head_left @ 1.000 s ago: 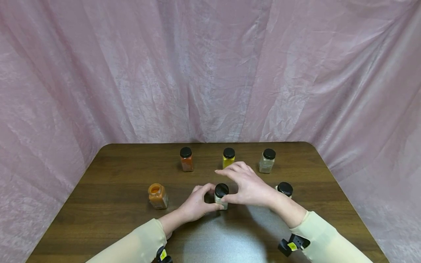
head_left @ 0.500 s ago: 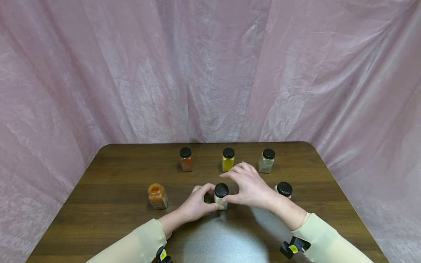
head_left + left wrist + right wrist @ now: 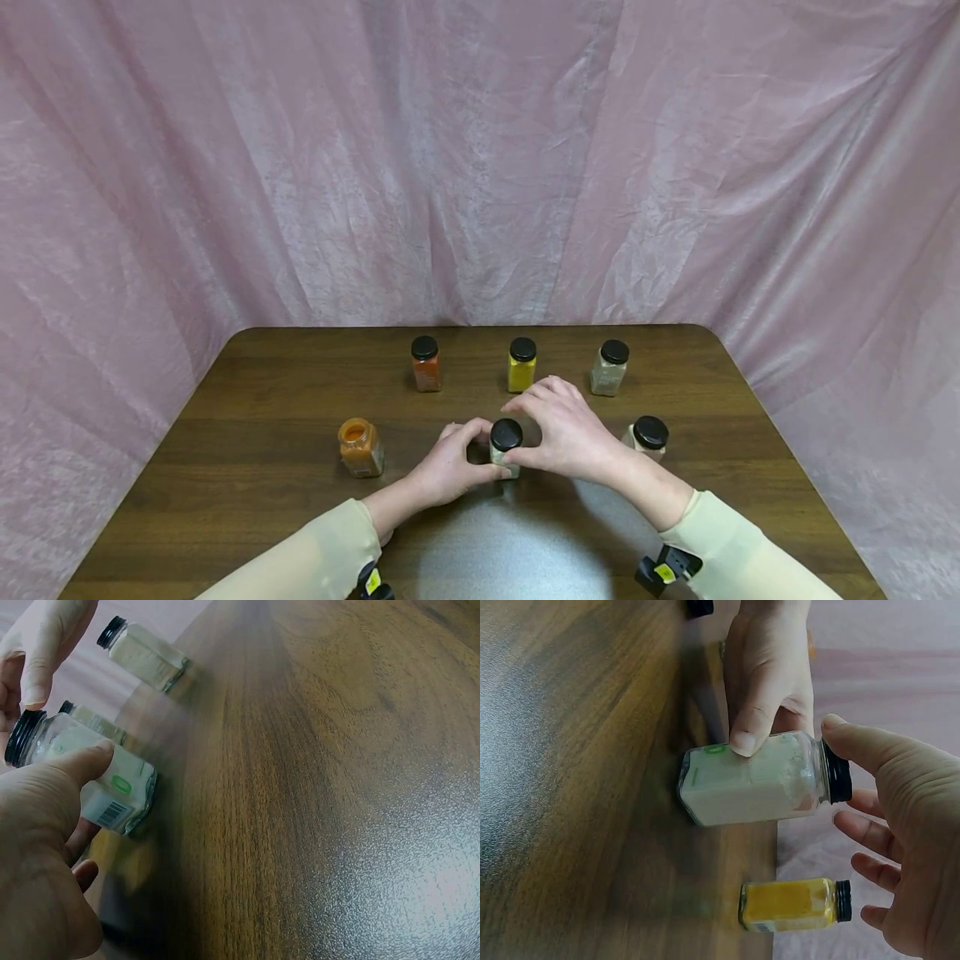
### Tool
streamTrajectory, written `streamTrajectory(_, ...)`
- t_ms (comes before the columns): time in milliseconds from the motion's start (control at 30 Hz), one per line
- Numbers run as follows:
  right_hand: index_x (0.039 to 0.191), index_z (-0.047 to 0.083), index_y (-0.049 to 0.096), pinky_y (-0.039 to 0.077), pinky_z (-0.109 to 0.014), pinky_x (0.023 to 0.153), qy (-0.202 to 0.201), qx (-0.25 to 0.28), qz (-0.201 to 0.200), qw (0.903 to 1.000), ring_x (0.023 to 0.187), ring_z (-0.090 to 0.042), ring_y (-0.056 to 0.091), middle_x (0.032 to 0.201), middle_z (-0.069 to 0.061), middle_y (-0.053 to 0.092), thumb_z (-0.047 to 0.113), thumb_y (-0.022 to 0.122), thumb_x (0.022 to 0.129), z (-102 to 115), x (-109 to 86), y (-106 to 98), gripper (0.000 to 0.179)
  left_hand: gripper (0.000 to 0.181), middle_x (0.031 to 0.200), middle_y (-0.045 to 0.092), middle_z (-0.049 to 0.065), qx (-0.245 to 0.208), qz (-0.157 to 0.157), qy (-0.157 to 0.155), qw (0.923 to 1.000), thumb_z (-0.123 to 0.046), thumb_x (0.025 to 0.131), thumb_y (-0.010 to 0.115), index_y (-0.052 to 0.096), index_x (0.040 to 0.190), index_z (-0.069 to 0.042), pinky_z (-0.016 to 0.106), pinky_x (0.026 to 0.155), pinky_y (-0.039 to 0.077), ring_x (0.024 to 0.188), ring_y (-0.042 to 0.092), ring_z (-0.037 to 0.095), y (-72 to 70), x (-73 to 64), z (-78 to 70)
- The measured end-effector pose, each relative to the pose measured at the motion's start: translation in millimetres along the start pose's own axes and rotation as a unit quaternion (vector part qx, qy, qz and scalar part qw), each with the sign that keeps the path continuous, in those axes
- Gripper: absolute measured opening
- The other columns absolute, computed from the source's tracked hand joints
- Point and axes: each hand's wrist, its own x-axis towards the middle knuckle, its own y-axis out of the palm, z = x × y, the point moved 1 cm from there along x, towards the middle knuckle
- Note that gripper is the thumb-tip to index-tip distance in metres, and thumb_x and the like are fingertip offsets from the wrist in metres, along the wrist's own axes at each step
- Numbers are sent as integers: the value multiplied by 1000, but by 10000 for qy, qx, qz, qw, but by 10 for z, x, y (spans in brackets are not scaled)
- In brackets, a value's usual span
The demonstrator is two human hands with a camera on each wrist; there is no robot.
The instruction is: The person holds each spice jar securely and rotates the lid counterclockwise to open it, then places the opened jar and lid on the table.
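Note:
A square glass spice jar (image 3: 742, 780) of pale powder, with a green-marked label, stands upright at the middle of the table. My left hand (image 3: 450, 468) grips its body from the left, thumb on the near side. My right hand (image 3: 566, 429) curls over the black lid (image 3: 835, 774) from the right. The thumb (image 3: 847, 739) presses at the lid's near edge, and the other fingers bend round its far side. In the right wrist view the index fingertip is hidden behind the lid. An uncapped jar of orange powder (image 3: 362, 454) stands to the left.
Along the back of the wooden table (image 3: 247, 392) stand capped jars: a red-orange one (image 3: 427, 371), a yellow one (image 3: 522, 372) and a pale one (image 3: 607, 377). Another capped pale jar (image 3: 649, 433) is beside my right forearm. A pink curtain (image 3: 480, 167) hangs behind.
The fingers of my right hand have drawn in from a wider spread, closer round the lid. My left hand and the jar have stayed in place.

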Motion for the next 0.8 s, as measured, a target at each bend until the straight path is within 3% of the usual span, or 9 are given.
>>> streamTrajectory(467, 106, 28, 75, 35, -46, 103, -50, 114, -63, 9999, 113, -17, 50, 106, 13, 68, 52, 89, 74, 32, 13, 9, 42, 40, 119, 58, -6, 10, 30, -35, 10000, -42, 82, 87, 63, 113, -33, 53, 95, 41, 120, 42, 24, -4, -1, -2)
streamTrajectory(800, 109, 26, 76, 38, -46, 100, -126, 257, -31, 9996, 114, -17, 49, 106, 11, 67, 43, 88, 79, 46, 8, 12, 37, 39, 118, 57, -8, -30, 47, -74, 10000, -41, 82, 87, 63, 113, -34, 54, 97, 40, 121, 41, 24, -10, 0, -14)
